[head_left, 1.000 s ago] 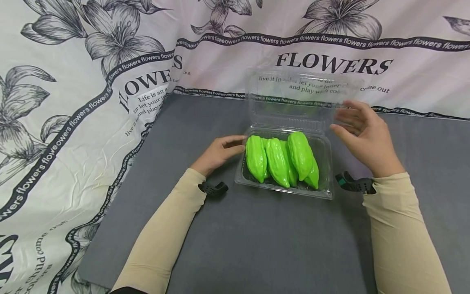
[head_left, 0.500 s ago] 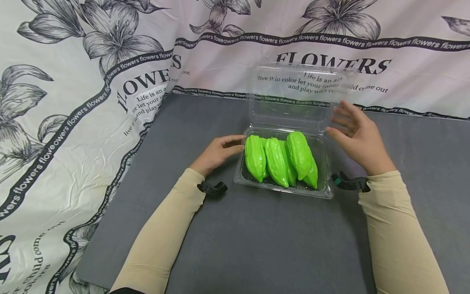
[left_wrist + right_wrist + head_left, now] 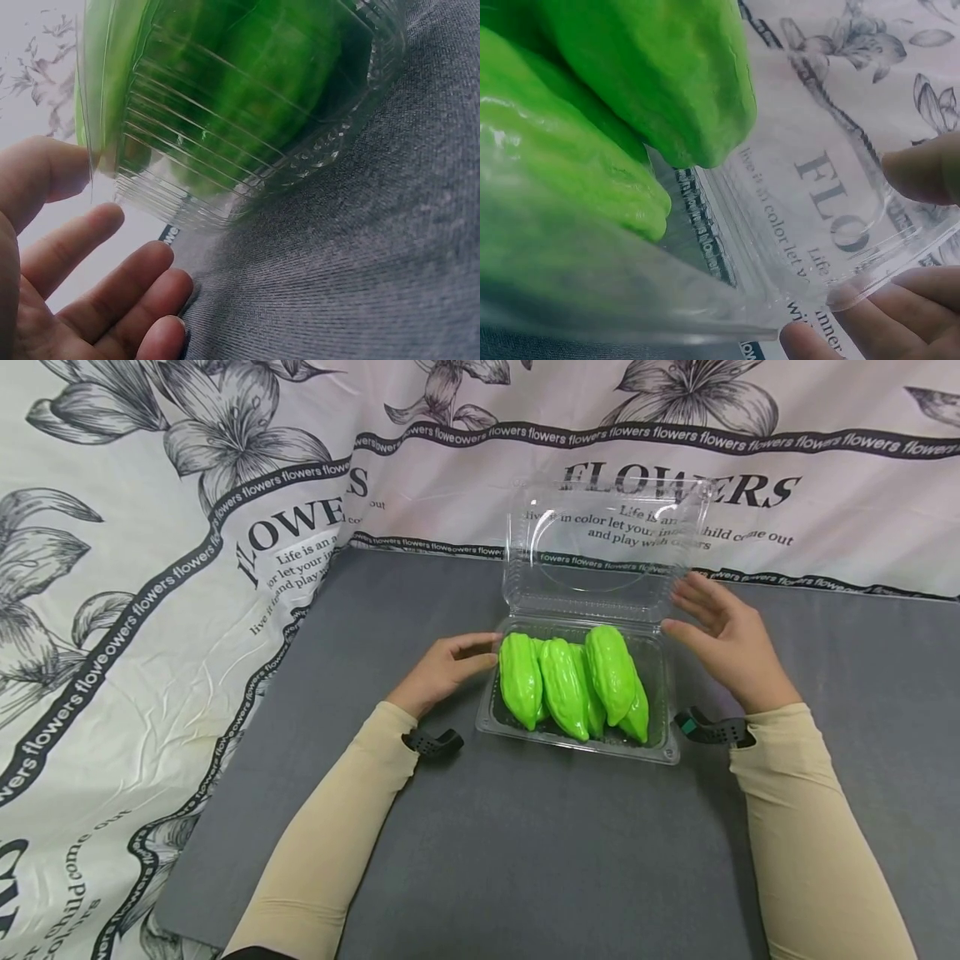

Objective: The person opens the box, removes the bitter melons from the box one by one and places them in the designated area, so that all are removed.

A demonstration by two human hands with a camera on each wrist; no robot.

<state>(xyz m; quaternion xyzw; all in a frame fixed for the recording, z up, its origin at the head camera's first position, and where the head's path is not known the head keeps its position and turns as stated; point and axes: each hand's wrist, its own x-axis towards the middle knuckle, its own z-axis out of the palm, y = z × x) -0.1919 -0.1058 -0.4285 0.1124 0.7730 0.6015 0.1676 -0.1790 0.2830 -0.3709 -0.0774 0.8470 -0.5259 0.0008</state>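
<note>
Printed cloth (image 3: 465, 485): behind the clear container (image 3: 662, 693) I read "FLOWERS" in large capitals, with "flowers" repeated along dark bands.
Small print: "come out" and "and play" are legible to me; some wording shows through the raised lid (image 3: 607, 539).
Left hand (image 3: 442, 672): reaching in from the container's left, fingers loosely bent and parted, tips at its left rim; I can't confirm a firm hold.
Right hand (image 3: 731, 639): at the container's back right, thumb well apart from the fingers, which reach behind the lid's edge; I see no grip.
Green ridged vegetables (image 3: 565, 689): piled inside the container.
In the way: the lid stands up from the container's back edge, overlapping the print.
Around: gray tabletop (image 3: 525, 860) under the container; dark wristbands (image 3: 433, 743) beside its front corners.
</note>
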